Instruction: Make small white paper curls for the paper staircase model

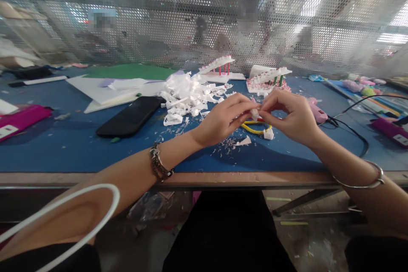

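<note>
Above the blue table top point(63, 144), my left hand point(223, 119) and my right hand point(291, 114) meet, both pinched on a small white foam piece point(254, 113) between the fingertips. Just beneath them lies a yellow ring point(253, 129) with a white foam bit point(268, 134) beside it. White shavings and a small triangular offcut point(244, 141) are scattered under my left hand. A beaded bracelet is on my left wrist, a metal bangle on my right.
A pile of white foam scraps point(186, 93) and a black phone point(130, 115) lie to the left. Two white foam models on coloured sticks point(219, 66) point(269, 77) stand at the back. A pink glue gun point(315, 111) with a black cable lies right. A perforated screen backs the table.
</note>
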`<move>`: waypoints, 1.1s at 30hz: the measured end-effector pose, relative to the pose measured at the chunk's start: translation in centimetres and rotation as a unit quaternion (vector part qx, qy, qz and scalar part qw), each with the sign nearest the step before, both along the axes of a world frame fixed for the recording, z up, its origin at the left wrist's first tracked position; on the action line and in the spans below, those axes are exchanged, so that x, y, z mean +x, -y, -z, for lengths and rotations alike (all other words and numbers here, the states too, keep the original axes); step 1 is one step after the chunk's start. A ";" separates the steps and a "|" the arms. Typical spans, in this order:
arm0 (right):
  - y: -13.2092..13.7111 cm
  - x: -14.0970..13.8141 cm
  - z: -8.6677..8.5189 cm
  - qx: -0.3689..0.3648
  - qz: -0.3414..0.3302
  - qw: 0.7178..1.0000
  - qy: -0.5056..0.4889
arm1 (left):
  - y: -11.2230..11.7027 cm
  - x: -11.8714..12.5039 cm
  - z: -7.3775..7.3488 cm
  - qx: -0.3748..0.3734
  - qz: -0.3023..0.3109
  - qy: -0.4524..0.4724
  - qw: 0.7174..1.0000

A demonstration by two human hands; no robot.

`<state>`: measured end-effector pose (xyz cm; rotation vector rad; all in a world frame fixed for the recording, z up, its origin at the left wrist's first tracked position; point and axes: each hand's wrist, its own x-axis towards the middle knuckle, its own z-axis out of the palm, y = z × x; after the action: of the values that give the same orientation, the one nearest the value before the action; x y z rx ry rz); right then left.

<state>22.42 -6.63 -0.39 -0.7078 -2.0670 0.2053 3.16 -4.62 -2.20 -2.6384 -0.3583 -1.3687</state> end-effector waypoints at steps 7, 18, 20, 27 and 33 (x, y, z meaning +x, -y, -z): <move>0.0 0.1 0.2 0.006 0.004 1.000 0.008 | -0.1 0.0 0.1 -0.010 0.028 0.003 1.000; 0.2 -0.2 0.1 0.009 -0.006 1.000 0.012 | -0.1 0.1 0.1 -0.013 0.049 0.003 0.999; 0.2 -0.2 0.1 0.015 -0.003 1.000 0.016 | 0.1 0.1 0.0 -0.016 0.044 0.006 0.999; 0.3 -0.4 0.2 0.016 -0.022 0.999 0.019 | 0.8 0.4 0.0 -0.064 0.016 0.031 0.997; 0.4 0.1 0.2 0.003 -0.051 0.998 0.043 | 0.6 0.3 0.4 -0.123 0.048 0.049 0.990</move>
<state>22.48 -7.00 -0.58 -0.6175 -2.1864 0.2290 3.41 -5.24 -2.59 -2.8235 -0.4453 -1.5814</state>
